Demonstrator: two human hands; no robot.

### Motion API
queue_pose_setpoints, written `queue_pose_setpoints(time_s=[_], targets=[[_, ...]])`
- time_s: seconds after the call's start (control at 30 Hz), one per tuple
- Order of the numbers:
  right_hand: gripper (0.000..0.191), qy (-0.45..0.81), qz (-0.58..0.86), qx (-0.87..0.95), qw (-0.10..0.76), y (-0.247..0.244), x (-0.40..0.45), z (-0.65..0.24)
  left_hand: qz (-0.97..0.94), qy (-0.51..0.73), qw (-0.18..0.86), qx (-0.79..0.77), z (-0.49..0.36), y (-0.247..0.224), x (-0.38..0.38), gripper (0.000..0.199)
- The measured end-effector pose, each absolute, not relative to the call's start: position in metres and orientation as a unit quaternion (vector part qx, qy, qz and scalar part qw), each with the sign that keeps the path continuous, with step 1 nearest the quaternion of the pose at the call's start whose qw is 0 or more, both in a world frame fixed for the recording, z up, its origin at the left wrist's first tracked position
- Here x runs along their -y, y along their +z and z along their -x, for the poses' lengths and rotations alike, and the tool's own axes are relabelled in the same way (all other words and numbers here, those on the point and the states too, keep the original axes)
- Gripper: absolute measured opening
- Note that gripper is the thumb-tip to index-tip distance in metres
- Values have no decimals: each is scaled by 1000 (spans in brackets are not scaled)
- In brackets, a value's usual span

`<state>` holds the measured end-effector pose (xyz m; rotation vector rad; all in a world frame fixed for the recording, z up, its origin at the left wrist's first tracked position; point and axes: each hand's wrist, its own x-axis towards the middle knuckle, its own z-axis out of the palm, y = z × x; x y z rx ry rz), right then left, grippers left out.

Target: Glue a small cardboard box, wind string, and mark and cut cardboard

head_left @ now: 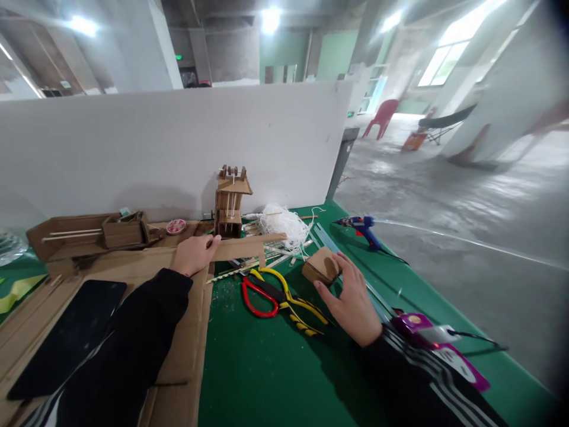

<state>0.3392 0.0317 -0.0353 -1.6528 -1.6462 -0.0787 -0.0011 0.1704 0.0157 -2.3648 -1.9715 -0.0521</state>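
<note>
My left hand (194, 256) is closed on one end of a flat cardboard strip (240, 249), which reaches right over thin sticks. The fingers and thumb of my right hand (353, 302) grip a small cardboard box (319, 265) above the green tabletop (253, 367). Between the two hands lie red-handled scissors (260, 299) and yellow-and-black pliers (306, 311), partly overlapping. Behind the strip stands a cardboard tower (231, 201) with thin sticks inside. A heap of white stringy material (284, 224) sits beside it.
A blue glue gun (362, 228) and a purple power strip (418, 326) lie toward the right edge. Cardboard sheets (178, 350) with a black phone (69, 338) cover the left. A long cardboard piece (75, 234) and a red-and-white roll (176, 226) sit before the white panel (111, 154).
</note>
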Motion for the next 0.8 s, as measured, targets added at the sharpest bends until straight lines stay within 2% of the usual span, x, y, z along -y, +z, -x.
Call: queue_pose_setpoints(time_s=[0.4,0.47,0.57,0.6,0.67,0.73,0.8], targets=[[58,-55,649,649,393,-37,-34,-339,775,-46,21,630,-3,26,-164,33],[52,-89,638,642,416,-30,-29,-335,779,-58,21,624,-5,30,-161,42],[29,-79,575,654,485,-14,-17,-319,785,-71,17,615,-8,35,-155,54],[22,-25,557,662,501,-8,-13,-311,787,-74,15,612,-9,37,-153,55],[19,190,562,631,499,3,-10,-292,793,-78,7,605,-10,39,-149,56],[29,457,539,522,478,11,-16,-273,799,-81,-3,596,-12,41,-145,57],[35,623,473,407,472,16,-29,-255,809,-83,-17,582,-15,42,-139,58]])
